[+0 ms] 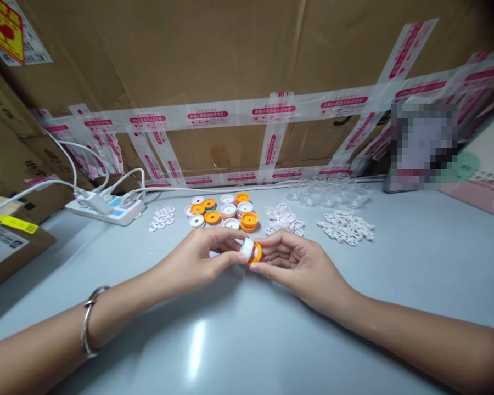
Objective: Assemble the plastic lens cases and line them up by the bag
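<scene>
Both hands meet over the middle of the grey table (239, 340). My left hand (201, 258) and my right hand (292, 260) pinch the same small round cap (251, 251) between their fingertips; it has a white part toward the left hand and an orange part toward the right hand. Just behind the hands lies a cluster of orange and white caps (226, 211). Small white flat pieces (162, 218) lie to its left, more white pieces (283, 218) to its right, and a further pile of white pieces (346, 227) beyond that. A metal bangle (89, 321) sits on my left wrist.
Several clear plastic cups (327, 193) stand at the back right. A white power strip (107, 208) with plugged cables lies at the back left. Taped cardboard boxes (214, 82) wall the table behind; another box (8, 241) sits at the left edge.
</scene>
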`<state>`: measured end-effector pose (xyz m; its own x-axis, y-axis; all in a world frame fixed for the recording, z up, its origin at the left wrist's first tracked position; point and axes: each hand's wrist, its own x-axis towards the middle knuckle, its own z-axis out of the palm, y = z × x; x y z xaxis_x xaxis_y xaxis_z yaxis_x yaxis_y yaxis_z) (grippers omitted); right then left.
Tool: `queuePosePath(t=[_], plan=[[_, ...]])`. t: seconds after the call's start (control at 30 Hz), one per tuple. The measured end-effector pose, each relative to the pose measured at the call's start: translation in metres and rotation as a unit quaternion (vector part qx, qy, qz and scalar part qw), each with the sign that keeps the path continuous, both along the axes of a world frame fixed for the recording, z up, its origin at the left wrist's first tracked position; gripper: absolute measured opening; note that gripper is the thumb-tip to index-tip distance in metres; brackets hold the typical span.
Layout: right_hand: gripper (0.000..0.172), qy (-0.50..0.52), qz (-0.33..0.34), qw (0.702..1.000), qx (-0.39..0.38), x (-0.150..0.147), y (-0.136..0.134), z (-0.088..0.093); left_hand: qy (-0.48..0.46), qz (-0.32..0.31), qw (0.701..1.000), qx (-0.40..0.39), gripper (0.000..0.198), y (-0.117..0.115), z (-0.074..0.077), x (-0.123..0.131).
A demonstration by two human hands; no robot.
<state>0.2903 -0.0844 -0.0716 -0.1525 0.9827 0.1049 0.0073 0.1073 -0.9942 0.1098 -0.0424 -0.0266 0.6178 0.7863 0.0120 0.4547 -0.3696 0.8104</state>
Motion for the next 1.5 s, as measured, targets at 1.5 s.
queuePosePath(t=[1.5], plan=[[0.019, -0.004, 0.012, 1.0, -0.025, -0.001, -0.003, -0.002, 0.035, 0.013, 0.997, 0.074, 0.017, -0.011, -0.005, 0.003]])
